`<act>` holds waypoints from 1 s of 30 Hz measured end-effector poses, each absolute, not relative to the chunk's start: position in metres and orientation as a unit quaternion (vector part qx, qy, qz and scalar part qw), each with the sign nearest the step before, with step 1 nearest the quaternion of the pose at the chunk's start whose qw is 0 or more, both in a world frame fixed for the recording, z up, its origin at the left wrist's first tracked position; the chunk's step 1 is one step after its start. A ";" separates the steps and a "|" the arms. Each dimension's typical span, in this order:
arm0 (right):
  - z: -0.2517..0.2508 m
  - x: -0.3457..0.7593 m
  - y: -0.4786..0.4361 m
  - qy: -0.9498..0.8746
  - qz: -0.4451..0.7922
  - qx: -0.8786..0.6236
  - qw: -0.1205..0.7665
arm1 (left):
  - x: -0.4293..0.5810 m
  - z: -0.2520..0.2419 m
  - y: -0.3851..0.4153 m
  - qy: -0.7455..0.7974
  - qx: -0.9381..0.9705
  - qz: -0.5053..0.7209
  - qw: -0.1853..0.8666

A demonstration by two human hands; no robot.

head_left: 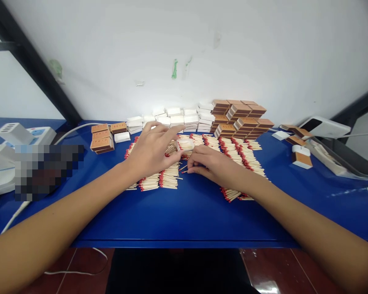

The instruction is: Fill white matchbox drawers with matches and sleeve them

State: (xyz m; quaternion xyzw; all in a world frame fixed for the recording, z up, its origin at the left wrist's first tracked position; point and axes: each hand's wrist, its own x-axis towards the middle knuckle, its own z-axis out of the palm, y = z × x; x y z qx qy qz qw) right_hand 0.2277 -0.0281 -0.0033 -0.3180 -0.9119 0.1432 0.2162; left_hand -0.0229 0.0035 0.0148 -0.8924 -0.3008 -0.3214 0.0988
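Note:
My left hand (pixel 155 149) is spread beside a small white matchbox tray (pixel 186 145) that has matches in it. Its thumb lies at the tray's near left corner, while the index finger reaches out past the far side with a gap. To the right of the tray, my right hand (pixel 207 163) is curled, thumb and fingers pinched low over the table at a match (pixel 185 172) with a red head. Rows of loose matches (pixel 168 179) lie under and left of my left hand. More rows of matches (pixel 233 153) spread beneath my right wrist.
White matchbox trays (pixel 174 118) are stacked along the wall. Brown matchboxes (pixel 242 118) form a pile at the back right, with a few matchboxes (pixel 102 139) at the left. Power strips (pixel 38 134) and a blurred-out object (pixel 49 173) sit far left; a white device (pixel 322 125) stands right.

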 end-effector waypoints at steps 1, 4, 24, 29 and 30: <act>-0.005 0.227 -0.028 -0.912 0.141 -0.317 0.220 | -0.023 0.015 0.004 -0.301 -0.892 -0.322 0.102; -0.008 0.228 -0.025 -0.911 0.134 -0.319 0.224 | -0.024 0.016 0.004 -0.307 -0.890 -0.321 0.107; 0.001 0.227 -0.032 -0.902 0.129 -0.337 0.235 | -0.024 0.015 0.006 -0.305 -0.894 -0.316 0.092; 0.009 0.233 -0.028 -0.871 0.048 -0.372 0.319 | -0.020 0.011 0.003 -0.273 -0.906 -0.314 0.083; 0.009 0.234 -0.027 -0.864 0.034 -0.379 0.329 | -0.019 0.010 0.001 -0.264 -0.908 -0.315 0.081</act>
